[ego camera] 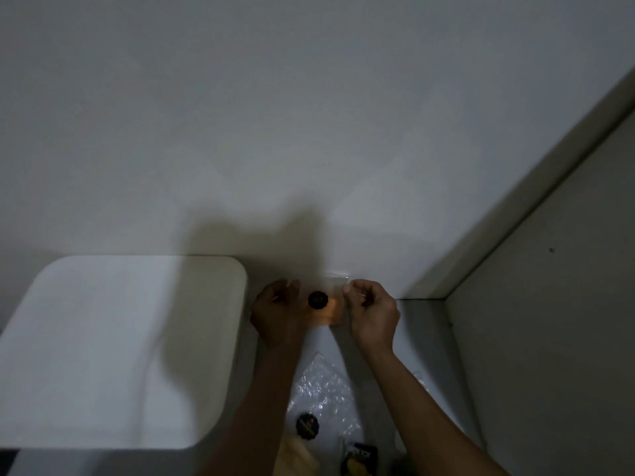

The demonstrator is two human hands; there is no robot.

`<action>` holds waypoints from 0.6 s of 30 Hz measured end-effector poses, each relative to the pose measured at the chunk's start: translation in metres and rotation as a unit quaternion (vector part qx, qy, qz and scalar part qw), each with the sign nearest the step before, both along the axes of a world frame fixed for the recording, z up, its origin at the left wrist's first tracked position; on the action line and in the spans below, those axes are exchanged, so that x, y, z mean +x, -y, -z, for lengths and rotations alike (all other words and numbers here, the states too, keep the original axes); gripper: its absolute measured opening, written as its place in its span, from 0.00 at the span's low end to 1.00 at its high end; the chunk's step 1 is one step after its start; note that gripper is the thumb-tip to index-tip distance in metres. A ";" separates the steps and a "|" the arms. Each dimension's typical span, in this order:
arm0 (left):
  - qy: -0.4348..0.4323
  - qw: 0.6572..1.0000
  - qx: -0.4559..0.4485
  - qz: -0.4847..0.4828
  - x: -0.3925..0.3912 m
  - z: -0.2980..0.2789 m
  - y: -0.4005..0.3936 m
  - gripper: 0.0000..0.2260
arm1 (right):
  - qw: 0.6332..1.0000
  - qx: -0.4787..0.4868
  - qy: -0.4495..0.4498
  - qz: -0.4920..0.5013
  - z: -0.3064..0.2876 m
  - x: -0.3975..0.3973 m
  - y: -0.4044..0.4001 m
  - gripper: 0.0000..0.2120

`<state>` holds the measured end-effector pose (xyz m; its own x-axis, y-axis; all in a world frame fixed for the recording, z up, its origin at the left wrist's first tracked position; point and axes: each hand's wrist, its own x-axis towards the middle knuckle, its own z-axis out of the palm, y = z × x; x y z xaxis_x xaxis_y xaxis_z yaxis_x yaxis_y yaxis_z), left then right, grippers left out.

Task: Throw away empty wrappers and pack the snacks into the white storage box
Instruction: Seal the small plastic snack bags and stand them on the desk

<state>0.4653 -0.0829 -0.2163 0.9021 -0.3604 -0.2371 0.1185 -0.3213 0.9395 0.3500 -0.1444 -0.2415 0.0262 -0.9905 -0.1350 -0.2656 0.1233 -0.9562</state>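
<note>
The right hand (372,312), just right of centre in the lower half of the frame, pinches the upper corner of a clear wrapper (330,304) between curled fingers. The left hand (278,312), close beside it, holds the wrapper's other edge with its fingers curled round it. A dark round snack (318,299) shows through the film between the two hands, so this wrapper does not look empty.

If the hands pull apart too sharply, the film could split and the snack could drop to the desk (422,324), or behind things near the wall.

At lower left lies the white storage box (123,348), its lid shut, so nothing can go in until it is opened. Near the bottom edge lie crinkled clear wrappers (323,386), another dark round snack (307,426) and a black packet (359,458). In this dim, blurred light, full and empty wrappers could be confused.
</note>
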 end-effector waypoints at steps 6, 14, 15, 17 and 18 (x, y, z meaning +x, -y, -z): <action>0.043 0.999 0.006 0.011 -0.028 -0.031 -0.035 0.09 | 0.999 0.022 0.024 -0.004 -0.017 -0.018 -0.031 0.05; 0.135 0.984 -0.024 0.112 -0.064 -0.073 -0.148 0.06 | 1.000 -0.007 -0.012 -0.025 -0.062 -0.068 -0.134 0.07; 0.144 0.982 -0.025 0.123 -0.065 -0.076 -0.168 0.07 | 0.999 -0.010 -0.016 -0.030 -0.069 -0.073 -0.151 0.08; 0.151 0.979 -0.025 0.135 -0.064 -0.079 -0.209 0.06 | 0.999 -0.017 -0.025 -0.041 -0.078 -0.085 -0.187 0.08; 0.152 0.979 -0.021 0.137 -0.063 -0.079 -0.230 0.06 | 0.998 -0.022 -0.033 -0.049 -0.081 -0.091 -0.205 0.09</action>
<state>0.4025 0.1475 -0.1370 0.7965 -0.6028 0.0482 -0.2541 -0.2613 0.9312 0.2589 0.0610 -0.1606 0.1164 -0.9886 -0.0953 -0.3372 0.0509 -0.9401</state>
